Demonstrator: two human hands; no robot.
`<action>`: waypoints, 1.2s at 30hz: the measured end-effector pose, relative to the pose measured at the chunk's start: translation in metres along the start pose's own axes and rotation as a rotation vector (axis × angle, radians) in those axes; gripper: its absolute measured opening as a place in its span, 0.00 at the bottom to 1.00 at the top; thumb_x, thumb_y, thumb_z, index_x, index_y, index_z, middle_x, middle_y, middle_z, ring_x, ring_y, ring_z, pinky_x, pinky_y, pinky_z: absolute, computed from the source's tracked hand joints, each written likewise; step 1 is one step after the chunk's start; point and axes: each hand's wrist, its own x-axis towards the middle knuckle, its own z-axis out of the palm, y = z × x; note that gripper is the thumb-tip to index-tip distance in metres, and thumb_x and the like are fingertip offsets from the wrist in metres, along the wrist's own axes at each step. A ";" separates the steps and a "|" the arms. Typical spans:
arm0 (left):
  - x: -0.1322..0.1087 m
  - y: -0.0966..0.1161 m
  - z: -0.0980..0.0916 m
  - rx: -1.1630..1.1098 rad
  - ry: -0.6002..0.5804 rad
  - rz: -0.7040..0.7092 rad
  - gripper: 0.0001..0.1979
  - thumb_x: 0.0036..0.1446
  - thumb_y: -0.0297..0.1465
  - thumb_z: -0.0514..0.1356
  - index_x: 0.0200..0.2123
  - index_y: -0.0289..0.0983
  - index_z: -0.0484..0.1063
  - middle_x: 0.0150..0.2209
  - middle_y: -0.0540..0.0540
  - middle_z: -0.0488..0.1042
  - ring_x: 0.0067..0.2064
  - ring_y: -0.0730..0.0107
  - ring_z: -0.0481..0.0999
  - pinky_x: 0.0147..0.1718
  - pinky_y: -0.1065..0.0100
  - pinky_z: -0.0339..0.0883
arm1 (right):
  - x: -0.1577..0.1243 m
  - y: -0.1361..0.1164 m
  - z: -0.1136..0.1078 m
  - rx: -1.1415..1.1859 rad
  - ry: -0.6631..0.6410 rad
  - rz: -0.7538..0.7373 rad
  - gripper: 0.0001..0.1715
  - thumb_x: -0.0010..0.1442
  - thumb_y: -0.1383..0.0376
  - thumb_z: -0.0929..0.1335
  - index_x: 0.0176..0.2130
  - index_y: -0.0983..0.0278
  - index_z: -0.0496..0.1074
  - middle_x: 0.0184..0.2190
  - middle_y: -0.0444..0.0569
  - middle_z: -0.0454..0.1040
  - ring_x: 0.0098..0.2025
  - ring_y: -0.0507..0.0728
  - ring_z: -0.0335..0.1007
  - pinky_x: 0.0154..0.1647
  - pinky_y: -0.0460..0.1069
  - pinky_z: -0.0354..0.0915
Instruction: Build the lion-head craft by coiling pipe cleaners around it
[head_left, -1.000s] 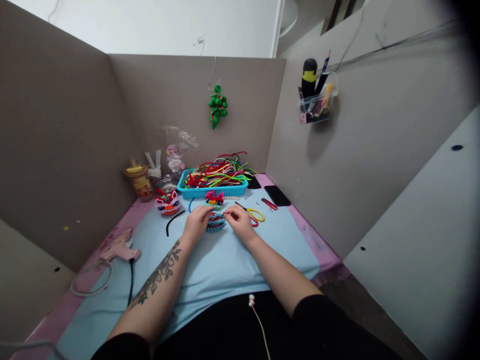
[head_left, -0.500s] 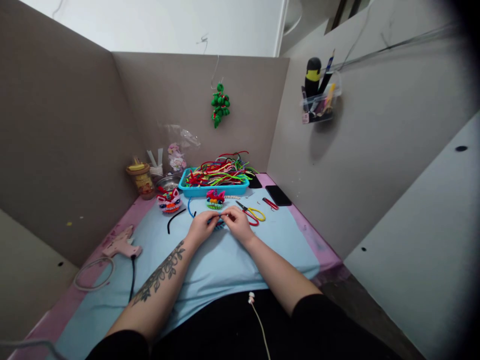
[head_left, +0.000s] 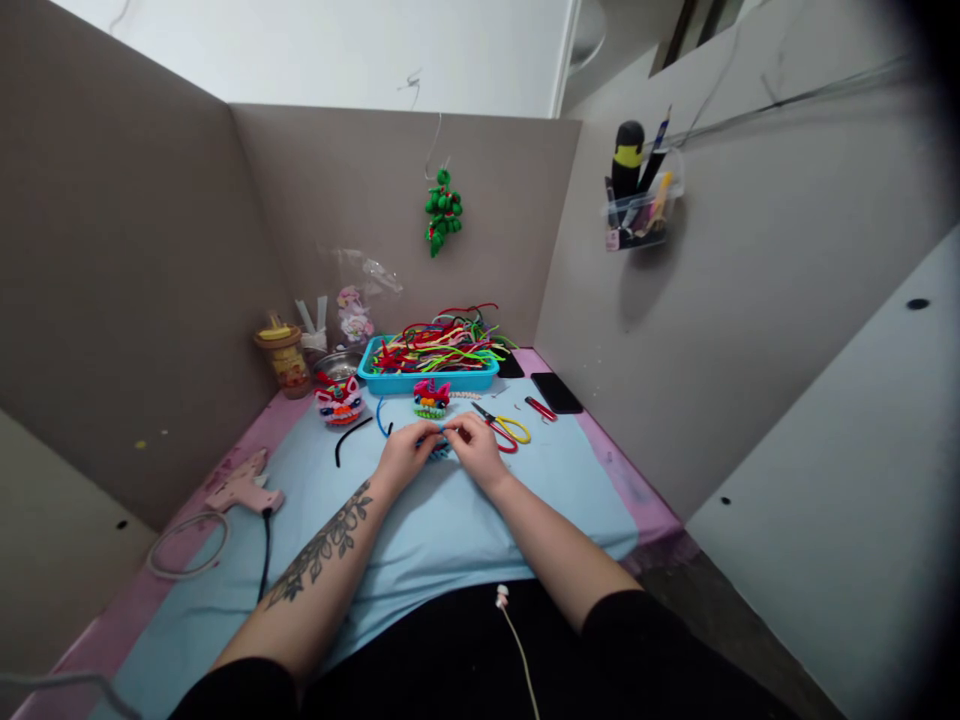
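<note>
My left hand (head_left: 406,453) and my right hand (head_left: 478,452) meet at the middle of the table, both with fingers pinched. A small blue piece of pipe cleaner (head_left: 442,429) shows between their fingertips, mostly covered. Just under the fingers is a blue coiled piece (head_left: 439,453), partly hidden by my hands; whether it is joined to the pinched piece I cannot tell. Behind my hands sits a small red, blue and green pipe-cleaner figure (head_left: 431,399). Scissors (head_left: 511,430) with red and yellow handles lie right of my right hand. A curved black pipe cleaner (head_left: 348,438) lies to the left.
A turquoise tray (head_left: 427,382) full of colourful pipe cleaners stands at the back. Left of it are a lion-head figure (head_left: 340,402) and a cup (head_left: 285,360). A pink glue gun (head_left: 246,485) lies at left, a phone (head_left: 556,392) and red cutter (head_left: 541,408) at right.
Both hands keep their pinch in nearly the same spot. A little more blue shows between the fingertips. The whole view has shifted very slightly.
</note>
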 end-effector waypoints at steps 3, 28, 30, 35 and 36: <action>0.000 -0.002 0.000 0.025 0.007 0.039 0.08 0.57 0.33 0.57 0.37 0.39 0.74 0.35 0.47 0.78 0.36 0.68 0.76 0.38 0.68 0.67 | 0.000 -0.001 -0.001 0.001 -0.001 0.002 0.05 0.56 0.66 0.66 0.31 0.63 0.73 0.30 0.47 0.69 0.31 0.53 0.65 0.31 0.47 0.63; 0.001 -0.003 0.003 0.062 0.029 0.021 0.08 0.57 0.31 0.56 0.35 0.36 0.75 0.31 0.48 0.78 0.32 0.71 0.76 0.35 0.71 0.67 | 0.002 -0.002 -0.001 0.042 0.004 0.095 0.08 0.55 0.64 0.66 0.34 0.63 0.75 0.33 0.49 0.72 0.32 0.53 0.67 0.31 0.48 0.64; 0.002 -0.005 0.003 0.065 0.014 0.034 0.09 0.57 0.31 0.56 0.35 0.37 0.75 0.32 0.47 0.79 0.33 0.71 0.76 0.35 0.71 0.68 | 0.002 -0.001 -0.001 0.014 -0.026 0.076 0.07 0.55 0.64 0.67 0.34 0.63 0.75 0.33 0.48 0.72 0.30 0.52 0.66 0.32 0.48 0.64; 0.001 -0.008 0.005 0.051 -0.003 0.048 0.09 0.58 0.31 0.56 0.37 0.37 0.75 0.34 0.46 0.79 0.34 0.70 0.77 0.37 0.71 0.68 | 0.002 0.002 -0.001 -0.020 -0.047 0.071 0.06 0.55 0.64 0.66 0.29 0.63 0.73 0.28 0.47 0.70 0.31 0.53 0.66 0.32 0.48 0.63; 0.001 -0.009 0.006 0.046 -0.002 0.043 0.09 0.58 0.31 0.56 0.37 0.37 0.75 0.35 0.46 0.79 0.34 0.70 0.77 0.37 0.70 0.68 | 0.002 0.002 -0.001 -0.025 -0.044 0.075 0.06 0.55 0.64 0.67 0.28 0.63 0.73 0.27 0.46 0.70 0.30 0.53 0.66 0.32 0.48 0.63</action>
